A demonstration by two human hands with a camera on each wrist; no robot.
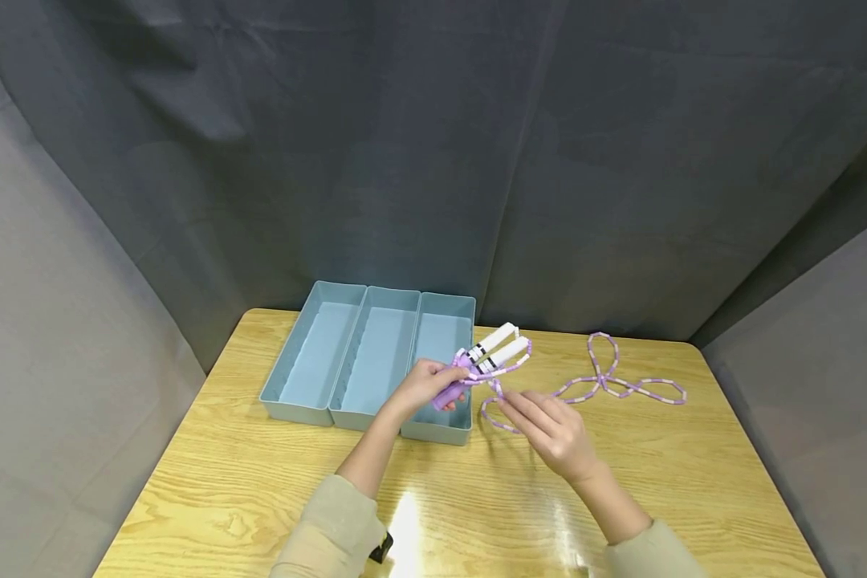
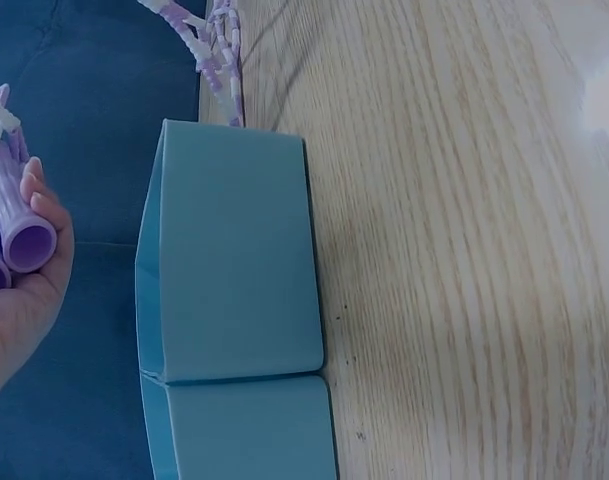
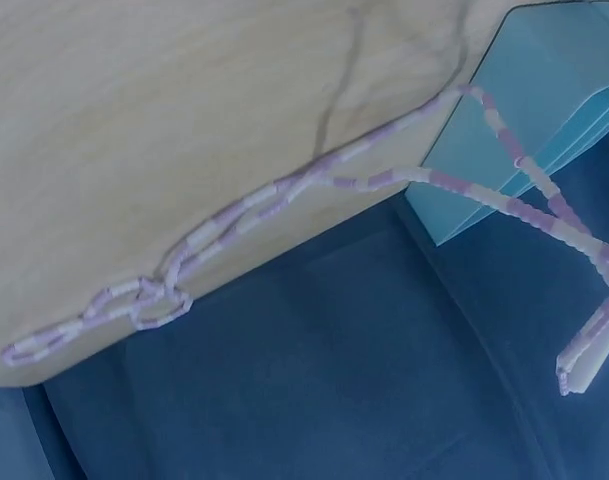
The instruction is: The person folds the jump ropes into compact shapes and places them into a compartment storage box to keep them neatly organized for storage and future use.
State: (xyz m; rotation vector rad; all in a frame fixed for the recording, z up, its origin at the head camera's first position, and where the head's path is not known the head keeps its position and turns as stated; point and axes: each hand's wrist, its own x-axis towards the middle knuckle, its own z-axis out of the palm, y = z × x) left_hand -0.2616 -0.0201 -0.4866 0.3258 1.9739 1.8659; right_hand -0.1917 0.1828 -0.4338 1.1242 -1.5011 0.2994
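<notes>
Near the right-hand bin, my left hand (image 1: 417, 387) grips the two handles of a beaded jump rope (image 1: 504, 353) side by side. The handles are purple at one end and white with black bands at the other. In the left wrist view, the purple handle ends (image 2: 26, 235) show in the fingers. A loop of purple-and-white beads passes round the handles. Just to the right, the fingertips of my right hand (image 1: 553, 429) pinch the beaded cord beside the handles. More cord (image 3: 464, 188) hangs down and trails over the table. The right hand is out of the right wrist view.
Three blue-grey bins (image 1: 370, 353) stand side by side at the back left of the wooden table (image 1: 260, 490). The rest of the cord (image 1: 605, 379) lies in loops at the back right. A dark curtain (image 1: 433, 160) hangs behind, with pale panels on both sides.
</notes>
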